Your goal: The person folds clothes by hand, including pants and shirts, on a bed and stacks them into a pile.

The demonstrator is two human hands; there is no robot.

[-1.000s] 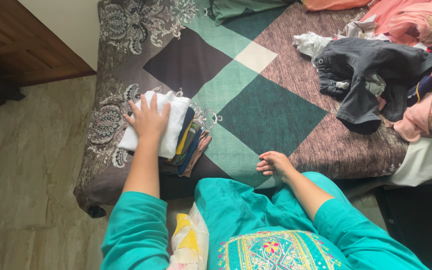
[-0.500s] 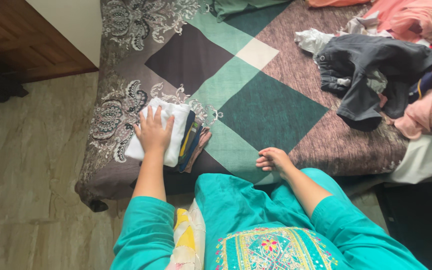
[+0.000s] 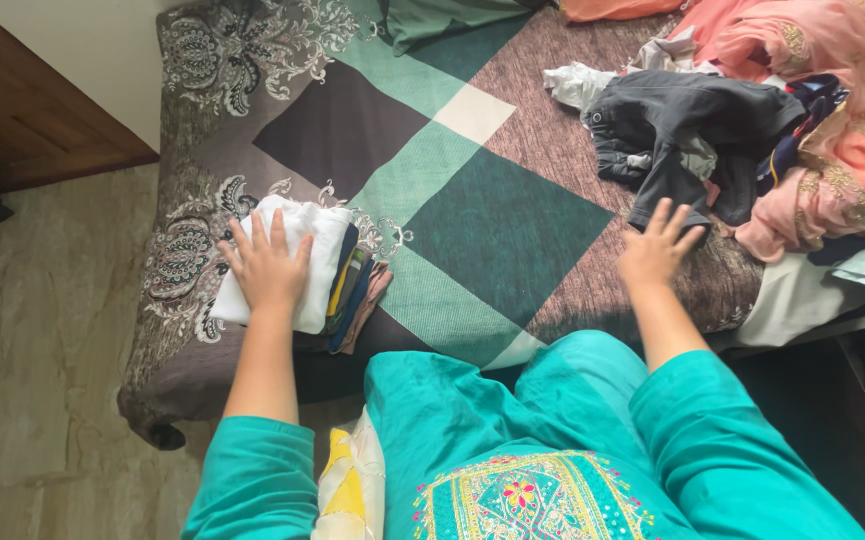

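Observation:
My left hand (image 3: 265,264) lies flat, fingers spread, on a folded white cloth (image 3: 297,250) that tops a small stack of folded clothes (image 3: 352,295) near the bed's front left corner. My right hand (image 3: 657,248) is open above the bedspread, fingers spread, just short of a dark grey garment (image 3: 687,130) at the edge of a loose heap of clothes. It holds nothing.
The bed carries a patterned green, brown and cream bedspread (image 3: 492,215). Pink and peach garments (image 3: 832,120) are piled at the right. A wooden cabinet (image 3: 22,120) stands at the left above a marble floor (image 3: 42,350).
My right hand has lifted from the bed's front edge and moved right and forward toward the dark grey garment, fingers opening. My left hand stays pressed on the white cloth.

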